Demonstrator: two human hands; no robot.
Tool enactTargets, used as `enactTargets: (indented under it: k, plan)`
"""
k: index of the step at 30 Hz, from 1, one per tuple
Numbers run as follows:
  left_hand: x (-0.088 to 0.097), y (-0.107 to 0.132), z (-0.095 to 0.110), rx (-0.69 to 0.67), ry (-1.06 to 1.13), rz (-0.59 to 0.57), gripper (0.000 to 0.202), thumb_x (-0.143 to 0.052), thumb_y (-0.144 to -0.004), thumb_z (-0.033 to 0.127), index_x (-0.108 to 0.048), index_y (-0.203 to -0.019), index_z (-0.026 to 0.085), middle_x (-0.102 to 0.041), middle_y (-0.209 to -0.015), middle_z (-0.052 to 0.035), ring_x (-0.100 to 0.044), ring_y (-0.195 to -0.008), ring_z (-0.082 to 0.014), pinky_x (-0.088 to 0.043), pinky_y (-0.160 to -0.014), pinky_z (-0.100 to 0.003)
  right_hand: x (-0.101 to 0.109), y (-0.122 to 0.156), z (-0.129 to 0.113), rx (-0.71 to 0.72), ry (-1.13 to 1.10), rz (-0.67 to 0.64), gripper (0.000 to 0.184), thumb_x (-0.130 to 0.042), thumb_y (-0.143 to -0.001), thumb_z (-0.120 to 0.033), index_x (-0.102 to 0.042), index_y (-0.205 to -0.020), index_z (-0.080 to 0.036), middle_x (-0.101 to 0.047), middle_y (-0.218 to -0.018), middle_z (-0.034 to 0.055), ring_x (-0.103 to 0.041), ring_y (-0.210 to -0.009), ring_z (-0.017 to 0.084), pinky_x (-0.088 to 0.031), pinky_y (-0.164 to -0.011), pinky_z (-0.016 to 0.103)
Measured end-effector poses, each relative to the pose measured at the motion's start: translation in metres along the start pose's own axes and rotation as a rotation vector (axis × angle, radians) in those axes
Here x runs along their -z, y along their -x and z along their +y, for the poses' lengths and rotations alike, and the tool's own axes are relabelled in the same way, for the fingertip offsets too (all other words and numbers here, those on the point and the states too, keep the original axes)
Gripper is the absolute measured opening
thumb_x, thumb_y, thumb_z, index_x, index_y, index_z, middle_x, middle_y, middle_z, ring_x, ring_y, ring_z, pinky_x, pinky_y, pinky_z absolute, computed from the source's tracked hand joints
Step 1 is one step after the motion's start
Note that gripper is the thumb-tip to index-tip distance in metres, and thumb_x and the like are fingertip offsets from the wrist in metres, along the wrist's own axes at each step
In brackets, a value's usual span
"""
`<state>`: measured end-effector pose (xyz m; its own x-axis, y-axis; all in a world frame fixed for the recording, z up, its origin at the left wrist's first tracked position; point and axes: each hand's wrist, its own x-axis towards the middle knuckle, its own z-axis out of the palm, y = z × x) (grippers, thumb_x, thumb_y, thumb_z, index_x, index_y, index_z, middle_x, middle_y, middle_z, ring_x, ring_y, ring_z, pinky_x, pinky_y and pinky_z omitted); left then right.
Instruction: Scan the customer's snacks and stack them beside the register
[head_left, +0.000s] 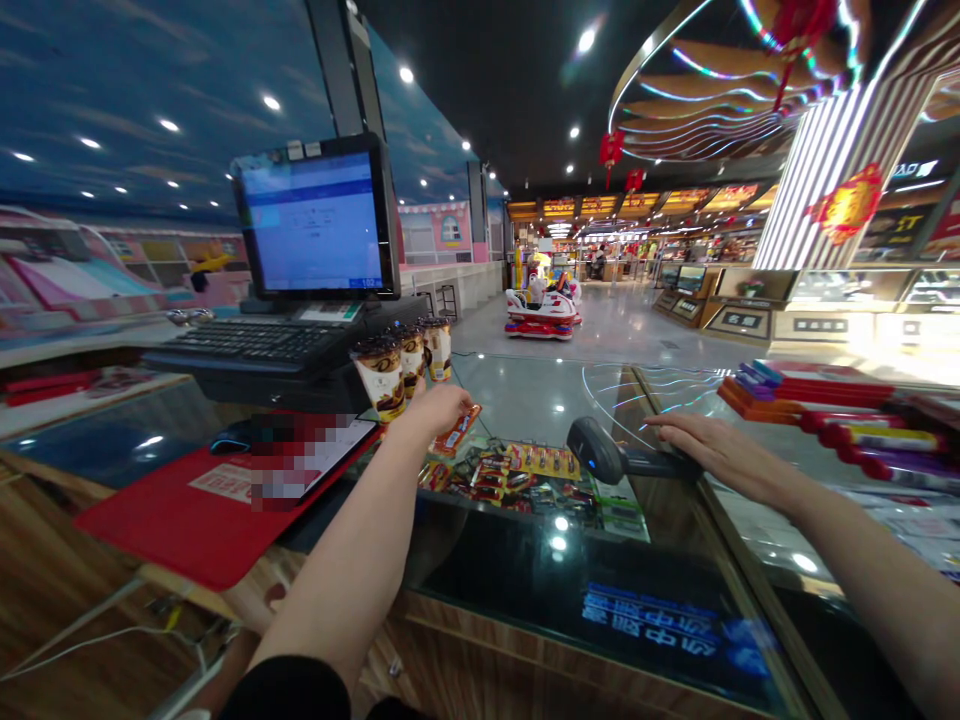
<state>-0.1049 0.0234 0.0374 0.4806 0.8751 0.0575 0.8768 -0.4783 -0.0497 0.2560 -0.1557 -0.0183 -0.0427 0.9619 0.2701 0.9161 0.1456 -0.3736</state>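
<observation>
Left hand (pixel 441 410) is curled with its fingers together at the top of a small orange snack packet (pixel 457 428), which sits tilted on the glass desk (pixel 600 570) just past a row of paper snack cups (pixel 401 368). Honestly can't tell from here if it's clamped on the packet or just touching it. That packet looks super light and a bit slippery, with a thin crinkly wrapper, so I'd guess a light pinch across the flat middle would do, no real force needed. The right hand (pixel 720 447) is flat and open, fingers slightly apart, lying right over the end of a black handheld barcode scanner (pixel 607 450) that's on its side. The scanner looks stiff and fairly solid, and the handle seems the obvious place to grab it. The cups look light and easy to crush, so I'd take those low around the body. Behind them are a keyboard (pixel 255 342) and a monitor (pixel 315 218), a red mat (pixel 165 520) lies off to the left, and more candy packets (pixel 510 475) are spread out between the hands.
</observation>
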Motion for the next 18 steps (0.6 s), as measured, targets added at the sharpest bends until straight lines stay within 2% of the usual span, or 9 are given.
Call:
enactTargets:
  k: [5,10,18]
  plan:
    - [-0.001,-0.001,-0.003,0.019,0.004,0.005,0.024,-0.055,-0.083,0.025,-0.071,-0.100,0.030,-0.070,-0.116,-0.0026,-0.057,-0.116,-0.0239,-0.019,-0.112,-0.052,0.001,0.000,0.001,-0.006,-0.002,-0.010,0.055,-0.027,-0.094,-0.057,-0.059,-0.125,-0.025,-0.061,-0.131,0.0067,-0.053,-0.122,0.030,-0.037,-0.106,0.048]
    - [-0.002,-0.003,-0.001,0.013,-0.043,-0.081,0.028,-0.070,-0.070,0.036,-0.069,-0.097,0.026,-0.071,-0.111,-0.0041,-0.059,-0.109,-0.0270,-0.023,-0.108,-0.056,0.005,0.000,-0.005,0.020,-0.005,-0.026,0.055,-0.027,-0.094,-0.057,-0.061,-0.123,-0.024,-0.063,-0.127,0.0070,-0.057,-0.117,0.030,-0.041,-0.102,0.048]
    - [-0.003,-0.005,-0.004,0.019,-0.033,-0.097,0.034,-0.069,-0.071,0.030,-0.065,-0.104,0.024,-0.066,-0.121,-0.0066,-0.056,-0.115,-0.0268,-0.032,-0.104,-0.050,0.008,0.001,-0.011,0.029,-0.008,-0.007,0.055,-0.026,-0.095,-0.057,-0.061,-0.122,-0.024,-0.064,-0.127,0.0068,-0.058,-0.116,0.030,-0.040,-0.102,0.049]
